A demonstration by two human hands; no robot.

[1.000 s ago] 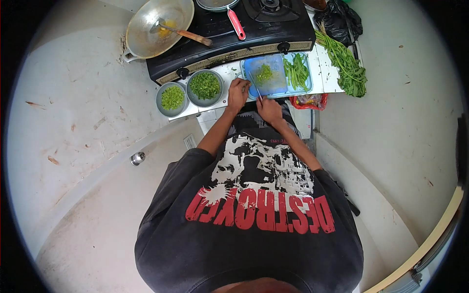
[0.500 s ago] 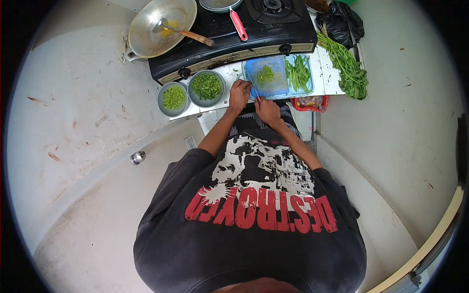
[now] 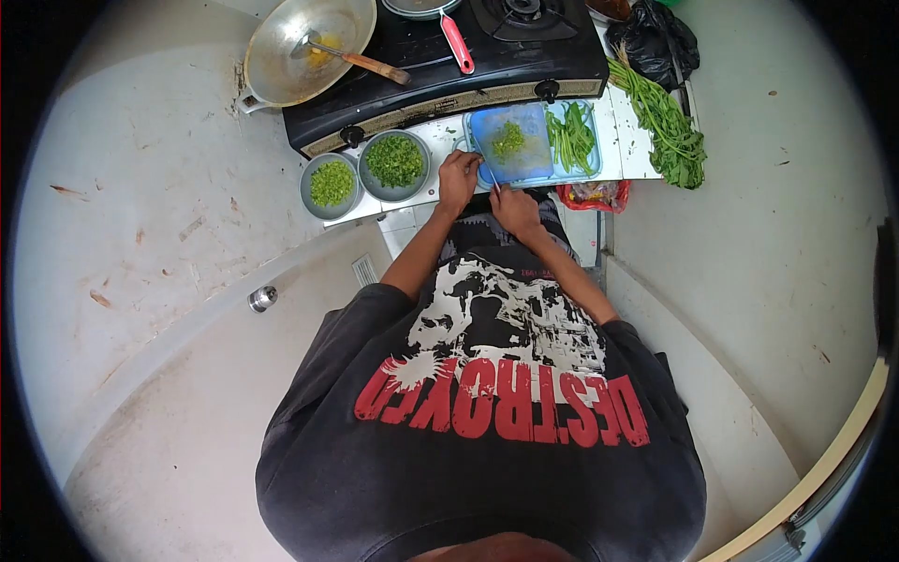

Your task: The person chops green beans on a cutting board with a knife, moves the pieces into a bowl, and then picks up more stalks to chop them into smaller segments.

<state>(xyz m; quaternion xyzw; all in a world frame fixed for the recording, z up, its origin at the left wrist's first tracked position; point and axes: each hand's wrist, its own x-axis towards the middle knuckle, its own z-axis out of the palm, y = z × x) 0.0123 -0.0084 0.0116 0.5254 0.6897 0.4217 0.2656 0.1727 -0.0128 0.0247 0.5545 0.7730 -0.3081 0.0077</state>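
My right hand (image 3: 515,210) is closed round the handle of a knife (image 3: 493,176), whose blade points up over the left edge of a blue cutting board (image 3: 534,161). Just to the left, my left hand (image 3: 458,180) has its fingers pinched together by the board's corner; what they hold is too small to make out. A small pile of chopped greens (image 3: 508,140) lies on the board. Leafy green pieces (image 3: 571,139) rest beside it on a light blue tray (image 3: 594,126). Two grey bowls (image 3: 376,190) of chopped greens stand left of my left hand.
Behind the board is a black stove (image 3: 440,89) with a large wok (image 3: 272,66), a wooden-handled ladle (image 3: 377,68) and a red-handled pan (image 3: 456,45). A bunch of greens (image 3: 670,131) and a black bag (image 3: 655,47) lie at the right, a red basket (image 3: 596,197) below the counter.
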